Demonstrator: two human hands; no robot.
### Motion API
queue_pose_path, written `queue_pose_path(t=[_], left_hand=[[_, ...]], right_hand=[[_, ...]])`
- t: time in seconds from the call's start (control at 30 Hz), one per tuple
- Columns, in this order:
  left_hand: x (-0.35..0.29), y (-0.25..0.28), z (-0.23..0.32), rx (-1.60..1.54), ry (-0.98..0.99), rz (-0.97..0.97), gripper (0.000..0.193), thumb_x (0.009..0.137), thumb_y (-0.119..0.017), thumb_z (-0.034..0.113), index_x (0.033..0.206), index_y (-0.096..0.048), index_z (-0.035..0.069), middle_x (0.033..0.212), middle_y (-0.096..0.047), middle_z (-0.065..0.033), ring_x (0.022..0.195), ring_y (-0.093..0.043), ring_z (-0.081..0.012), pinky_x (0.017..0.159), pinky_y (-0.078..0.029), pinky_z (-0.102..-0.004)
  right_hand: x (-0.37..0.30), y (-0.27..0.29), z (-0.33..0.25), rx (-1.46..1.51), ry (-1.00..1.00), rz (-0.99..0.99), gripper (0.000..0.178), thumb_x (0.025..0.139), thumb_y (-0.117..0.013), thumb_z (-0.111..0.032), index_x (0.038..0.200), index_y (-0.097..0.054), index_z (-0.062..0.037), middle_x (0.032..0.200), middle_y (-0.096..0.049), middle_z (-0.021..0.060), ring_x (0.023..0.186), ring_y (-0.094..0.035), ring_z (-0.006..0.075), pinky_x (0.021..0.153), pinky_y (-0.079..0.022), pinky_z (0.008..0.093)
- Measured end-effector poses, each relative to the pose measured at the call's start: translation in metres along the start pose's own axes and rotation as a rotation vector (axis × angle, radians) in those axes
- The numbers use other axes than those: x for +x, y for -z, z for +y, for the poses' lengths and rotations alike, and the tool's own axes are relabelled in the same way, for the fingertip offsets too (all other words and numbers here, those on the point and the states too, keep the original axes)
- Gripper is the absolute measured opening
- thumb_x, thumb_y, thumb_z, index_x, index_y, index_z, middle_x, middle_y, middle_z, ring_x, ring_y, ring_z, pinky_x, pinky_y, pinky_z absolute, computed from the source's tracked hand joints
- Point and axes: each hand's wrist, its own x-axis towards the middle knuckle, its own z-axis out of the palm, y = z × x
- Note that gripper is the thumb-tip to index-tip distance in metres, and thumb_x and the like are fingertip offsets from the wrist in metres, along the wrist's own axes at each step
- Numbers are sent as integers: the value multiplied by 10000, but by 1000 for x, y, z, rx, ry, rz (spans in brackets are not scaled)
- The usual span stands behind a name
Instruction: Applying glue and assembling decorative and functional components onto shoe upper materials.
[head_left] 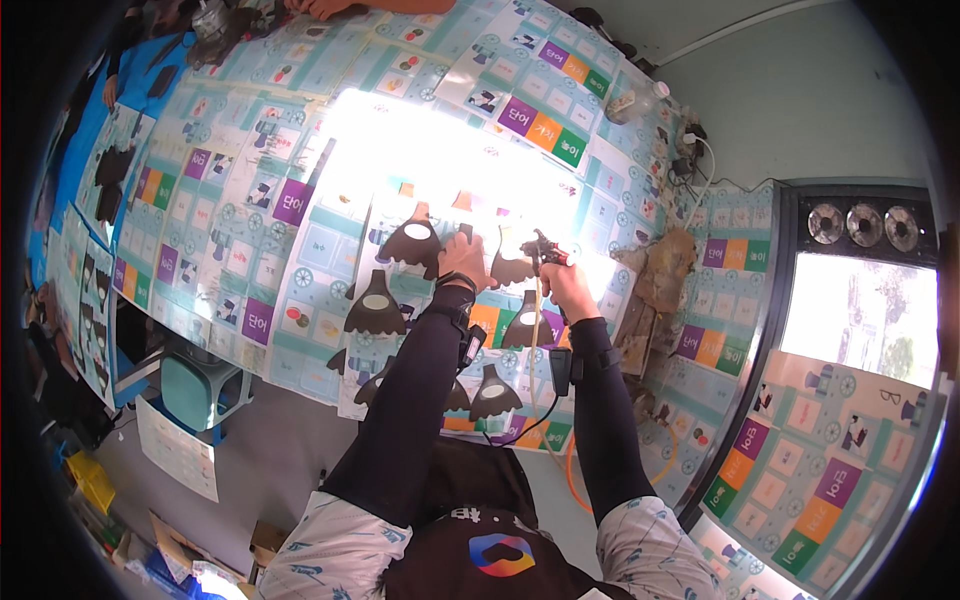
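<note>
Across the board, several dark flared pieces with narrow necks and scalloped lower edges lie in rows, such as one dark piece (408, 242) with a white oval on it. My left hand (465, 260) rests among them, fingers spread over a piece partly hidden under it. In my right hand (568, 288) is a small spray gun (545, 250), its nozzle end pointing left over another dark piece (512, 266). A pale hose (537, 345) hangs from the gun toward me. Strong glare washes out the table beyond my hands.
Printed sheets cover the table (230, 215). A clear plastic jar (636, 102) stands at the far right, with brown crumpled material (660, 280) along the right edge. Another person's hands (325, 8) are at the far side. A teal stool (203, 388) stands lower left.
</note>
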Motion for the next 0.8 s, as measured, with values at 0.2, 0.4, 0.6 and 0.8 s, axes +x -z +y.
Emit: queue_pose_path(t=[0.2, 0.4, 0.6, 0.8], left_hand=[[4, -1, -4, -13, 35, -40, 627, 594, -888, 328, 1081, -552, 121, 1120, -499, -106, 1149, -491, -289, 940, -417, -461], [6, 1, 0, -15, 54, -67, 607, 596, -888, 325, 1061, -556, 118, 1116, -503, -105, 1149, -490, -290, 946, -410, -473], [6, 1, 0, -18, 45, -64, 612, 597, -887, 326, 1073, -560, 120, 1136, -503, -103, 1155, -494, -280, 944, -422, -462], [7, 2, 3, 7, 62, -81, 620, 600, -884, 330, 1090, -566, 121, 1158, -504, -98, 1168, -490, -273, 955, -425, -456]], right_hand=[[0, 3, -25, 375, -282, 16, 159, 752, -500, -27, 598, -538, -32, 519, -508, 21, 417, -478, 101, 401, -352, 264], [2, 2, -12, 116, -114, 13, 69, 722, -551, -28, 664, -588, -20, 573, -529, 86, 510, -551, 206, 495, -435, 340], [2, 1, 6, -47, 18, -75, 52, 679, -609, -50, 633, -590, -35, 670, -580, 107, 586, -589, 249, 519, -450, 353], [0, -2, 3, 142, -111, -69, 55, 688, -600, -51, 638, -592, -28, 666, -567, 114, 591, -581, 251, 542, -455, 362]])
